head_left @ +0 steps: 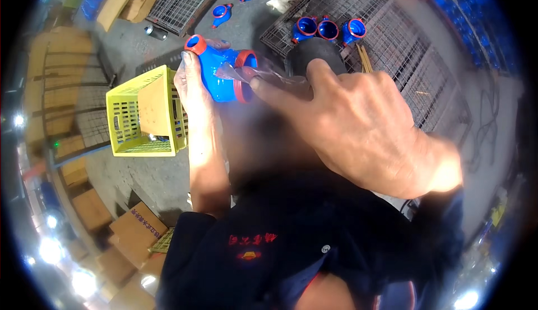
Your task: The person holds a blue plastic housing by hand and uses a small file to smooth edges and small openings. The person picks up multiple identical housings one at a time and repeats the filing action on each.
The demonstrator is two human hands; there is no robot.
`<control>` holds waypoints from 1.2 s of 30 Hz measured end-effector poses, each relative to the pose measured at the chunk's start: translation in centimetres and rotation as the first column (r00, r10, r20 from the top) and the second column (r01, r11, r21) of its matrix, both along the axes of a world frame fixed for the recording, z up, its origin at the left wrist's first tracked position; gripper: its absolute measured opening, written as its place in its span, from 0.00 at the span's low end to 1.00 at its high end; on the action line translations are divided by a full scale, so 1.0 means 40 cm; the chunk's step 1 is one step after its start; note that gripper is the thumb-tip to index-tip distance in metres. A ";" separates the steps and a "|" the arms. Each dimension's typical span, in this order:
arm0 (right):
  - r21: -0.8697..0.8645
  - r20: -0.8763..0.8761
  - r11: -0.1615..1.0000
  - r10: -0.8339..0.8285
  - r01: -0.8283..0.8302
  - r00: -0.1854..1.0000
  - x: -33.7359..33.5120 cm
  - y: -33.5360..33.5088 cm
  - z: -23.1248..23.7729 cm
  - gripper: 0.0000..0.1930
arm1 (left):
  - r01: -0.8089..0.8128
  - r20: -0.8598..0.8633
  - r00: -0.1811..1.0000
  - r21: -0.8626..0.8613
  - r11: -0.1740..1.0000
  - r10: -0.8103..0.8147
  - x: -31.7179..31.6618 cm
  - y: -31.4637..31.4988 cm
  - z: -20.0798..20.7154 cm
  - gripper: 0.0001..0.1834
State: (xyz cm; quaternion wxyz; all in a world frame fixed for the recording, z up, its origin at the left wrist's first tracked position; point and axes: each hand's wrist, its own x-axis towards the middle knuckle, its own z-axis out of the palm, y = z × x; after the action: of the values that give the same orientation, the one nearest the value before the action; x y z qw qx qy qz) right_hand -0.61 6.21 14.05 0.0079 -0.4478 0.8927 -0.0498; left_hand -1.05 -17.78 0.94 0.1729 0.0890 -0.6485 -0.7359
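The left hand (pixel 193 80) is closed round a blue fitting (pixel 210 77) with red collars, held up in front of the person's body. The thumb lies along the near side, just below the upper-left collar, and the fingers go behind, mostly hidden. Gripping it by that end seems to be what leaves the two collars on its right side uncovered, facing the other hand.

The right hand (pixel 370 125) reaches across, half curled, its thumb stretched to the fitting's right side. A strip of clear film (pixel 291 86) runs between them, its far end over the blue body. The other fingers fold underneath, so I can't tell how firmly they have the film, or whether the thumb touches the fitting.

Beyond the hands, three more fittings (pixel 354 40) sit in a row on a wire mesh panel (pixel 403 47), mouths turned toward the person, perhaps lined up for easy reach. Two smaller blue pieces (pixel 221 14) lie apart on the floor, near a pale crumpled cloth (pixel 284 1).

Left of the forearm stands a yellow crate (pixel 145 152) with cardboard (pixel 154 108) inside, possibly as a liner. Farther out, at lower left, are cardboard boxes (pixel 134 229).
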 end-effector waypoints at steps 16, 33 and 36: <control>-0.134 -0.015 0.991 0.016 -0.017 1.000 0.001 -0.002 -0.041 0.27 | -0.012 -0.035 0.999 0.049 0.999 0.014 -0.002 -0.009 -0.006 0.36; -0.249 -0.051 0.968 0.027 -0.039 0.998 0.003 0.006 -0.084 0.24 | -0.052 -0.045 0.998 0.039 0.998 0.054 0.002 0.000 -0.002 0.36; -0.119 -0.059 0.993 0.019 -0.026 0.998 -0.003 0.008 -0.040 0.31 | -0.036 -0.012 0.999 -0.007 0.999 0.036 0.002 0.004 0.005 0.36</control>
State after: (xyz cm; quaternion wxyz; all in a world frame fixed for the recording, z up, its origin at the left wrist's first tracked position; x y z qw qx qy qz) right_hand -0.73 6.52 12.45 -0.0443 -0.4588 0.8828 -0.0903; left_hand -0.98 -17.62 1.15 0.1900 0.0956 -0.6485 -0.7309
